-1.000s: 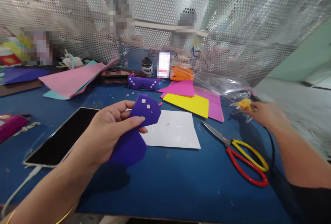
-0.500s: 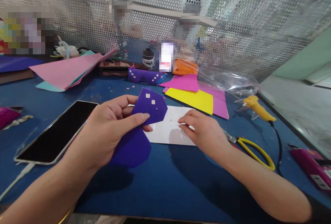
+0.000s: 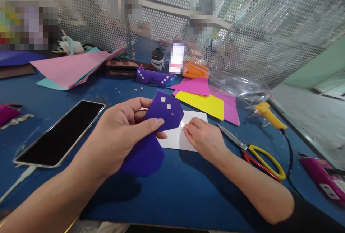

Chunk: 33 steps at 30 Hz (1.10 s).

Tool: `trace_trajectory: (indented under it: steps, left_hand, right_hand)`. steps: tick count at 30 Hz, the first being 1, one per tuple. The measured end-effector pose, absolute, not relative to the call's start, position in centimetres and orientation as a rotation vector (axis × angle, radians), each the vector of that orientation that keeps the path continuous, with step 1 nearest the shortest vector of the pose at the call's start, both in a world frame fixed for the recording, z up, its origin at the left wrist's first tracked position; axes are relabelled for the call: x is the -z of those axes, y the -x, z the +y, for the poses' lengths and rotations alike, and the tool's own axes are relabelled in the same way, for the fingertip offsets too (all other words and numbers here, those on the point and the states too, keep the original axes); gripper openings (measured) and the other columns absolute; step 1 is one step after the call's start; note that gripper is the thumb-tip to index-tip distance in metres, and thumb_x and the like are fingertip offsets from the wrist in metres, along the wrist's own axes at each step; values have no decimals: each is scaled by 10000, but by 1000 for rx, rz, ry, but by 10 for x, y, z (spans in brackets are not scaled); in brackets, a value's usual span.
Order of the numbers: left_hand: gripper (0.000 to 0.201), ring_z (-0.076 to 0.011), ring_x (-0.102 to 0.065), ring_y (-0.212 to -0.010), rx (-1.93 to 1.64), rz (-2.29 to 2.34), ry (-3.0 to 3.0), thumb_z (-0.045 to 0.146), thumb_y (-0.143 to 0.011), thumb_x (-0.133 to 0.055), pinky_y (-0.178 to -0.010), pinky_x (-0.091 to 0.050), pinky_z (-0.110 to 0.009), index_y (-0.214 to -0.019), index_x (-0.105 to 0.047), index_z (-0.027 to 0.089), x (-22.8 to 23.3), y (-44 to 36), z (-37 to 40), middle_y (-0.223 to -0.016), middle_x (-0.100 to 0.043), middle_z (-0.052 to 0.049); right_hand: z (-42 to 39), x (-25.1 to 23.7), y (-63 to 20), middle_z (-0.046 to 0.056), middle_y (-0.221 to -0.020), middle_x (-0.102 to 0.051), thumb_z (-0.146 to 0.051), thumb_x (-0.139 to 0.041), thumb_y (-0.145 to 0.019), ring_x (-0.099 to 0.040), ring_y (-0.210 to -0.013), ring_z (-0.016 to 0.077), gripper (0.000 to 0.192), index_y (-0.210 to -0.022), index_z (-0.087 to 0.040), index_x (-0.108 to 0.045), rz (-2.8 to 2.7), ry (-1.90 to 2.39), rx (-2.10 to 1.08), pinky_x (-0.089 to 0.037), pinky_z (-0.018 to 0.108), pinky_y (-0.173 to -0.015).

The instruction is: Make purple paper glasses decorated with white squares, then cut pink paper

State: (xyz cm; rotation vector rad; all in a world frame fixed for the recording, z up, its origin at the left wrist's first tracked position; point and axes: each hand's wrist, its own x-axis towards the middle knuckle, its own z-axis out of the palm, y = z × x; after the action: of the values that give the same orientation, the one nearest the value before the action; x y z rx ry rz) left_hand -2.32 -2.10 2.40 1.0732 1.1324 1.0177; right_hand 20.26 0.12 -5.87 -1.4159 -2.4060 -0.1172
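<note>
My left hand (image 3: 129, 121) grips a purple foam-sheet cutout (image 3: 165, 114) between thumb and fingers. Two small pale squares sit on the cutout's upper lobe, with a small whitish mark below them. Its lower lobe hangs under the hand. My right hand (image 3: 206, 136) is just right of the cutout, over a white sheet (image 3: 176, 140), with thumb and fingertips pinched together. A tiny piece shows at those fingertips, too small to name. Scissors (image 3: 244, 147) with yellow and red handles lie right of my right hand. Farther back stands a purple eye-mask shape (image 3: 152, 78) dotted with pale squares.
A smartphone (image 3: 63, 132) with a cable lies at left. Pink sheets (image 3: 72, 66), a yellow sheet (image 3: 202, 103) and an orange packet (image 3: 195, 69) lie farther back. A yellow glue gun (image 3: 271, 115) and a magenta power strip (image 3: 323, 177) are at right. A perforated metal screen (image 3: 167, 24) stands behind.
My right hand has moved slightly left and its fingers have closed into a pinch beside the cutout. More of the scissors shows. The view has shifted a little.
</note>
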Motion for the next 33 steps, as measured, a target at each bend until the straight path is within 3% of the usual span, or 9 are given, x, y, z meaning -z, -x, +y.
trace_trajectory:
  steps: [8,12,16,21,25,29,33]
  left_hand:
    - [279,-135,-712,-591,-1001,1146,-1078,270,-720,-800,-432,-508,-123,-967,-672,248,-24,21,-21,-755,-750,38]
    - [447,-151,-703,-550,-1007,1186,-1097,285,-720,-797,-379,-477,-128,-1126,-612,283,-23,20,-20,-680,-732,42]
    - [626,-177,-715,-569,-1023,1220,-1130,272,-710,-799,-380,-498,-152,-1271,-524,305,-23,17,-20,-691,-716,44]
    - [524,-171,-711,-534,-1099,1234,-1169,234,-676,-798,-405,-529,-198,-1112,-510,275,-22,12,-21,-863,-695,33]
    - [366,-169,-717,-556,-1086,1242,-1210,250,-667,-787,-410,-469,-172,-895,-502,236,-17,12,-22,-806,-652,54]
    - [185,-172,-721,-621,-932,1238,-1286,297,-736,-726,-460,-427,-163,-782,-575,200,-15,11,-25,-619,-634,44]
    - [75,-134,-696,-635,-871,1198,-1271,260,-746,-681,-573,-470,-194,-764,-651,194,-17,8,-29,-660,-676,33]
  right_hand:
    - [6,58,-204,73,-845,-699,-267,-552,-861,-613,-723,169,204,-766,-180,-711,-2009,1478,-293,-433,308,-634]
    - [3,39,-207,40,-731,-709,-338,-618,-828,-626,-636,144,188,-768,-193,-721,-1705,1450,-664,-503,295,-613]
    - [-8,19,-205,47,-753,-727,-386,-639,-807,-634,-620,133,216,-783,-197,-739,-1507,1368,-914,-536,297,-606]
    - [-28,7,-196,7,-770,-721,-326,-718,-764,-621,-637,109,101,-761,-228,-743,-1296,1236,-1070,-533,270,-630]
    - [-44,-2,-188,-20,-753,-679,-242,-656,-844,-609,-668,101,80,-784,-230,-707,-1544,1180,-699,-505,239,-612]
    - [-52,-7,-184,11,-810,-675,-111,-625,-862,-634,-740,109,98,-862,-193,-679,-1838,1004,48,-500,263,-666]
    - [-53,-5,-181,-18,-742,-692,-102,-705,-811,-621,-664,101,111,-853,-205,-703,-1995,809,712,-472,318,-736]
